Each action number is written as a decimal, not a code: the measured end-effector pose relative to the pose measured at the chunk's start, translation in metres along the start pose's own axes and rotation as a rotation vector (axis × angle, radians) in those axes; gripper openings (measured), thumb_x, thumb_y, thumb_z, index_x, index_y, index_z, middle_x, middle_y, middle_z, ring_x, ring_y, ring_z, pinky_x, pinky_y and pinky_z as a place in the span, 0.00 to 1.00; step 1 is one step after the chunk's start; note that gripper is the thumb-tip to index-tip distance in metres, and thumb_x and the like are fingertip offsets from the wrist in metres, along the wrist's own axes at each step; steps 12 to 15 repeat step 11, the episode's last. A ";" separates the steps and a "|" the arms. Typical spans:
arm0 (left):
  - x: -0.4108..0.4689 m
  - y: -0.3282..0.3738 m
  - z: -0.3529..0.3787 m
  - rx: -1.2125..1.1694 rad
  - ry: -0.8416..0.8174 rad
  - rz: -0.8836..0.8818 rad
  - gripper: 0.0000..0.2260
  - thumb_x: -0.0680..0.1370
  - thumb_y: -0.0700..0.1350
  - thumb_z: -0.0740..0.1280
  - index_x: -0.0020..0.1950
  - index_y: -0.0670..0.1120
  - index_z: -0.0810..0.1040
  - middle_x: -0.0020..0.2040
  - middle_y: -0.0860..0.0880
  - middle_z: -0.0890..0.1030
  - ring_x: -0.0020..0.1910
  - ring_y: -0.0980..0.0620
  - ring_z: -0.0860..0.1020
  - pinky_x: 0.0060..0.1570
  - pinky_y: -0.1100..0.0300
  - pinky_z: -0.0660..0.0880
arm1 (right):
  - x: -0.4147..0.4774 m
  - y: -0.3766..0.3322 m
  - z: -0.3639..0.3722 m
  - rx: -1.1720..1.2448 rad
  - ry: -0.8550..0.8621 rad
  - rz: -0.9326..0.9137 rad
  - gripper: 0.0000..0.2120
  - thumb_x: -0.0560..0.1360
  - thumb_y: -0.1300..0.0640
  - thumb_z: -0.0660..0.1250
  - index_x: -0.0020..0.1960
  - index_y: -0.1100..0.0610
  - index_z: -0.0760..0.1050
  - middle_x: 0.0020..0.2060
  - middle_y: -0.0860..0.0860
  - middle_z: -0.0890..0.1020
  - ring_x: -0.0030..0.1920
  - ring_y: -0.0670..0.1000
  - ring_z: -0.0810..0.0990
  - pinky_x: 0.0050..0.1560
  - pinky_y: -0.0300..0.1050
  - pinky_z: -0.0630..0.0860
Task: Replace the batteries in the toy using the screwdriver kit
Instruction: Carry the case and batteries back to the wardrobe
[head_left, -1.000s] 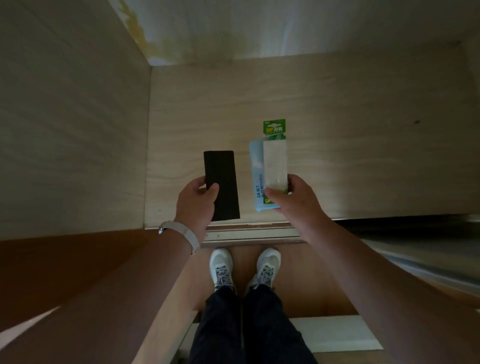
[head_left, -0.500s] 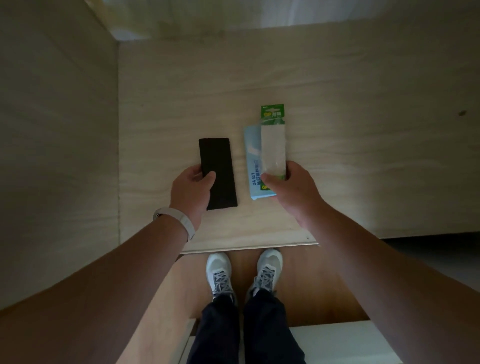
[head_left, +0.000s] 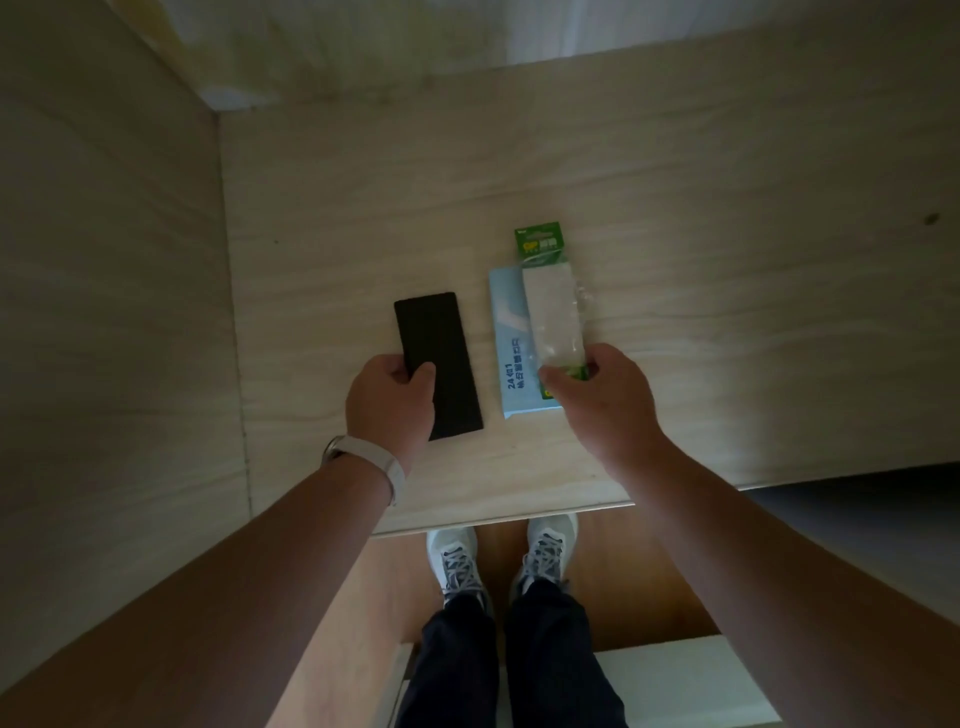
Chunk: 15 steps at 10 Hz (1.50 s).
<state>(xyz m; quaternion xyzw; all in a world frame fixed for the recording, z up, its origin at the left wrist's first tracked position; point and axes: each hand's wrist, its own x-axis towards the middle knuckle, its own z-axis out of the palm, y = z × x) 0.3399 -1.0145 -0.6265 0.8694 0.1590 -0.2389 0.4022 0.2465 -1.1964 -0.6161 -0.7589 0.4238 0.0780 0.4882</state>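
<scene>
Centre of frame, over a pale wooden tabletop (head_left: 727, 322): left hand (head_left: 389, 408), fingers and thumb curled round the near end of a flat black case (head_left: 441, 358), and right hand (head_left: 605, 405), just right of centre, pinching a light-blue box (head_left: 510, 338) with a green battery pack (head_left: 551, 312) stacked upon it.

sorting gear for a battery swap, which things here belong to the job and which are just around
Job: green battery pack and light blue box marked 24 in 1, both held by the right hand; black flat case, held by the left hand.
Just around: wooden table, white wristband, white shoes.
</scene>
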 end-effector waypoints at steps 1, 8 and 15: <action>0.002 0.003 -0.003 0.012 0.001 -0.012 0.04 0.77 0.50 0.71 0.47 0.53 0.77 0.43 0.49 0.83 0.43 0.46 0.83 0.47 0.44 0.83 | 0.000 0.000 -0.007 0.021 0.007 -0.004 0.06 0.72 0.53 0.70 0.47 0.52 0.75 0.36 0.46 0.80 0.34 0.41 0.77 0.26 0.30 0.67; -0.012 0.017 -0.020 0.099 0.011 0.183 0.17 0.76 0.45 0.72 0.63 0.47 0.73 0.48 0.49 0.79 0.42 0.60 0.78 0.37 0.68 0.72 | 0.004 0.036 -0.049 -0.289 0.237 0.093 0.16 0.71 0.46 0.67 0.53 0.55 0.74 0.46 0.54 0.77 0.39 0.55 0.79 0.35 0.48 0.76; -0.055 0.043 -0.043 0.234 -0.072 0.504 0.17 0.77 0.43 0.71 0.65 0.46 0.76 0.56 0.49 0.75 0.54 0.51 0.75 0.53 0.60 0.69 | -0.013 0.013 -0.058 -0.298 0.213 0.120 0.22 0.74 0.45 0.67 0.61 0.58 0.72 0.54 0.57 0.77 0.51 0.59 0.78 0.43 0.46 0.71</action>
